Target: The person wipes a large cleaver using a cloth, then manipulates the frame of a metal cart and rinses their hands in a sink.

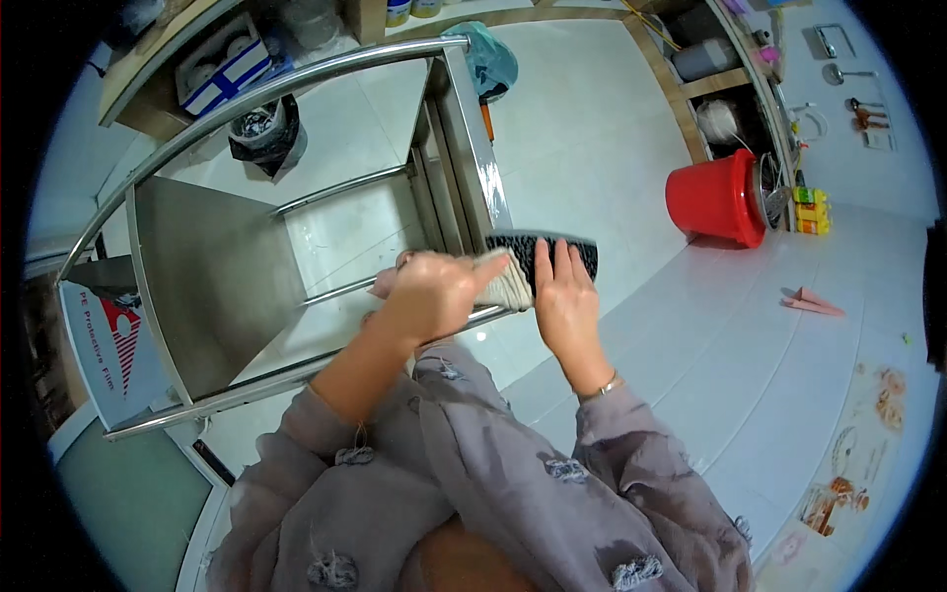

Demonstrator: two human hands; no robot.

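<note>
My left hand is closed around something beside a bundle of cream cord or cloth, its thumb or a finger lying on the bundle. What sits inside its fist is mostly hidden. A black speckled slab with a pale edge lies against the bundle. On that slab my right hand rests with its fingers stretched out; whether it grips the slab's edge is hidden. Both hands are over the near right corner of a stainless steel frame, which has tubular rails and a flat metal panel.
A red bucket lies at the right by open shelves. Behind the frame's rail stands a bin with a black bag. A green plastic bag hangs at its far corner. A folded pink cloth is at the right.
</note>
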